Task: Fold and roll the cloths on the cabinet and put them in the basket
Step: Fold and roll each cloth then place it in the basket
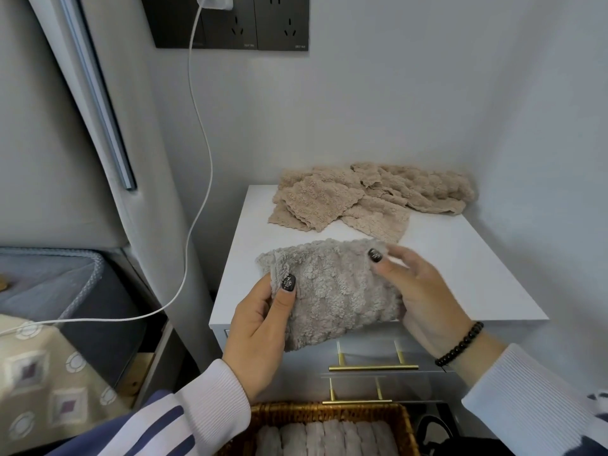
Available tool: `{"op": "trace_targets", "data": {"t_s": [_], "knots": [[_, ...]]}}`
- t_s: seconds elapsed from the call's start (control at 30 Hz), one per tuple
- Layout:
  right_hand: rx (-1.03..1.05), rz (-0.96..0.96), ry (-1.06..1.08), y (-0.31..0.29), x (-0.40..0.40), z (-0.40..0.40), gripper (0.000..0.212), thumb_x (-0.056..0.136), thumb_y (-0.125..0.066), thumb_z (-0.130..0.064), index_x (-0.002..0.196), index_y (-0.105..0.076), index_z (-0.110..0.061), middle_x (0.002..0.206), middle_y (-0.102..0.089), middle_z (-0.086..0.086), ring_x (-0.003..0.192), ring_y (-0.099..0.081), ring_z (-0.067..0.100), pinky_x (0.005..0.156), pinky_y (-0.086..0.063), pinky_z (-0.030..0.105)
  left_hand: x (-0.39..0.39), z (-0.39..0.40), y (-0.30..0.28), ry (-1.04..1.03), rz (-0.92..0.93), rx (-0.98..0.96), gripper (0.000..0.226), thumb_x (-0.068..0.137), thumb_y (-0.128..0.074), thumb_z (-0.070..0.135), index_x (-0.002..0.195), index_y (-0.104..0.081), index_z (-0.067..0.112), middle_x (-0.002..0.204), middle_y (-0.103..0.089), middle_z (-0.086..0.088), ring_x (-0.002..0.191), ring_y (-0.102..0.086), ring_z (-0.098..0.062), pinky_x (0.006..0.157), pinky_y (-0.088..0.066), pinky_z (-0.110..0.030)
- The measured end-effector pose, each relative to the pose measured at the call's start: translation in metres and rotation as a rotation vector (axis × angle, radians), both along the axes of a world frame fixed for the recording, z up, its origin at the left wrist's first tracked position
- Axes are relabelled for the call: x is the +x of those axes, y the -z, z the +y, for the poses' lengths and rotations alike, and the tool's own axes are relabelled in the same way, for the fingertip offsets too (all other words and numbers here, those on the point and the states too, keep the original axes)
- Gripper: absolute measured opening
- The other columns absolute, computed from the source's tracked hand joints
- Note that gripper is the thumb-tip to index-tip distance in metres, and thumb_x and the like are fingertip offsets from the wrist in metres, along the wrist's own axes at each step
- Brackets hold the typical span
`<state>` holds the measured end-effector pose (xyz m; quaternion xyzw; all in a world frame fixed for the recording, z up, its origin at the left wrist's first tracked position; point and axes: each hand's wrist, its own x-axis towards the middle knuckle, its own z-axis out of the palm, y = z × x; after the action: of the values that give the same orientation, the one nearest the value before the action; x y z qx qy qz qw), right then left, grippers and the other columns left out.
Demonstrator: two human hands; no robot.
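Note:
Both hands hold a fluffy grey cloth (332,291) above the front edge of the white cabinet (444,278). My left hand (260,327) grips its left side with the thumb on top. At its right side, my right hand (424,297) pinches it, thumb on the upper corner. Several beige cloths (368,199) lie in a loose heap at the back of the cabinet top. The wicker basket (329,413) sits below at the bottom edge of the view, with several rolled grey cloths (325,439) side by side in it.
The cabinet has drawers with gold bar handles (373,367) under the hands. A white charging cable (197,199) hangs from the wall socket (230,21) down to the left. A bed with patterned bedding (42,373) stands at the left. Walls close in behind and to the right.

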<state>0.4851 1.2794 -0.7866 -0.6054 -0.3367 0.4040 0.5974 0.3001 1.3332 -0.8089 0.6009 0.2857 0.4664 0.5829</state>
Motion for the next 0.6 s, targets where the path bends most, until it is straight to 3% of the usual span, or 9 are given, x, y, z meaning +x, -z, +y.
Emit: {"op": "trace_targets", "data": {"t_s": [0.07,0.13,0.23,0.33,0.43,0.5,0.6], "knots": [[-0.16,0.075,-0.153,-0.001,-0.004,0.003,0.064,0.063,-0.07,-0.037,0.117,-0.057,-0.005,0.081,-0.06,-0.006,0.071,-0.056,0.001,0.064,-0.041,0.015,-0.004,0.001,0.003,0.019,0.021,0.011,0.031,0.086,-0.043,0.028,0.111,-0.06,0.024,0.104,-0.069,0.024,0.101,-0.063,0.002,0.079,-0.049,-0.01],[-0.211,0.157,-0.254,-0.002,-0.006,0.003,0.052,0.063,-0.073,-0.022,0.107,-0.061,0.002,0.082,-0.065,0.002,0.068,-0.063,0.004,0.057,-0.049,0.014,-0.009,0.001,0.005,0.035,0.049,0.024,0.031,0.086,-0.042,0.028,0.111,-0.06,0.024,0.104,-0.069,0.022,0.101,-0.063,0.002,0.079,-0.049,-0.01],[-0.153,0.18,-0.212,-0.001,-0.003,0.006,0.026,0.073,-0.072,-0.003,0.098,-0.062,-0.001,0.085,-0.073,0.011,0.075,-0.07,0.017,0.062,-0.056,0.024,-0.016,0.002,0.005,0.015,0.087,0.055,0.03,0.088,-0.042,0.028,0.111,-0.061,0.022,0.104,-0.069,0.019,0.102,-0.063,0.001,0.081,-0.049,-0.011],[-0.054,-0.118,-0.078,0.0,-0.003,0.015,0.018,0.082,-0.071,-0.007,0.093,-0.059,-0.012,0.087,-0.073,0.001,0.076,-0.07,0.021,0.066,-0.058,0.033,-0.019,0.011,0.004,-0.069,0.18,0.06,0.025,0.091,-0.043,0.032,0.104,-0.063,0.025,0.099,-0.07,0.017,0.094,-0.064,0.001,0.075,-0.05,-0.013],[0.017,-0.554,-0.035,-0.002,-0.008,0.028,0.014,0.087,-0.065,-0.011,0.089,-0.053,-0.017,0.064,-0.053,-0.015,0.047,-0.051,-0.005,0.046,-0.037,0.008,-0.014,0.03,0.005,-0.165,0.364,0.024,0.022,0.099,-0.042,0.027,0.096,-0.061,0.016,0.09,-0.068,0.004,0.082,-0.063,-0.01,0.063,-0.051,-0.018],[0.029,-0.671,-0.013,0.001,-0.013,0.038,0.012,0.091,-0.062,-0.017,0.091,-0.05,-0.018,0.069,-0.047,-0.016,0.044,-0.047,-0.009,0.043,-0.034,0.007,-0.008,0.045,0.006,-0.186,0.528,0.009,0.029,0.099,-0.041,0.028,0.091,-0.054,0.003,0.081,-0.061,-0.008,0.071,-0.056,-0.02,0.06,-0.045,-0.028],[-0.042,-0.722,0.023,0.011,-0.015,0.054,0.012,0.095,-0.056,-0.028,0.099,-0.047,-0.021,0.074,-0.06,-0.004,0.044,-0.045,0.005,0.04,-0.035,0.015,-0.002,0.062,0.002,-0.17,0.697,-0.042,0.03,0.098,-0.041,0.029,0.084,-0.049,0.003,0.075,-0.051,-0.003,0.064,-0.044,-0.014,0.056,-0.034,-0.026]]}}
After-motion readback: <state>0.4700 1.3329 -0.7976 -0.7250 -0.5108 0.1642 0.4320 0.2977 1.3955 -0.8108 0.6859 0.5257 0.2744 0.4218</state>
